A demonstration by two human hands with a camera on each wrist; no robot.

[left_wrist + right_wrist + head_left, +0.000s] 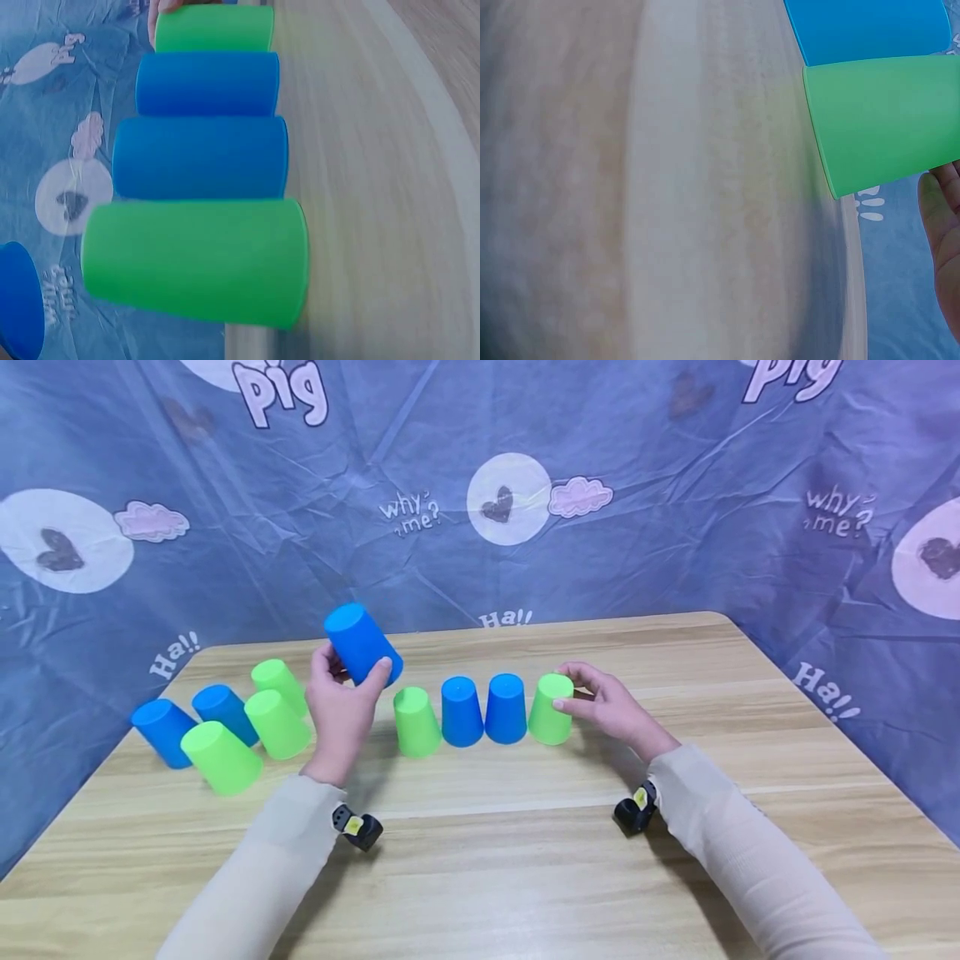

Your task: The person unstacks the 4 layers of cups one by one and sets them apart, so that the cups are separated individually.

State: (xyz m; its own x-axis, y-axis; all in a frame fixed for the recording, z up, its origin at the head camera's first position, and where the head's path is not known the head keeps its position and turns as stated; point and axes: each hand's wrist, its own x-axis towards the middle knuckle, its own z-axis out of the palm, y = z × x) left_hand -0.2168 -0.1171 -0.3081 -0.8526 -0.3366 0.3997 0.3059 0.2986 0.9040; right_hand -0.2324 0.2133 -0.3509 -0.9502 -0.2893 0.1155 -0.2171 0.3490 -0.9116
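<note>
My left hand [341, 714] grips a blue cup [362, 639], tilted and raised over the table, left of a row of upside-down cups. From left to right the row runs a green cup [417, 723], a blue cup [462, 713], another blue cup [506, 710] and a green cup [551, 714]. Thumb and fingers of my right hand [611, 706] hold that right-end green cup upright on the wood. In the left wrist view the held blue cup [19, 300] shows only in part, at the lower left edge.
Left of my left hand stand several more upside-down cups, among them a blue cup [163, 735] and a green cup [221, 760]. A wooden table [480, 877] bears everything. Behind its far edge hangs a blue printed cloth [420, 435].
</note>
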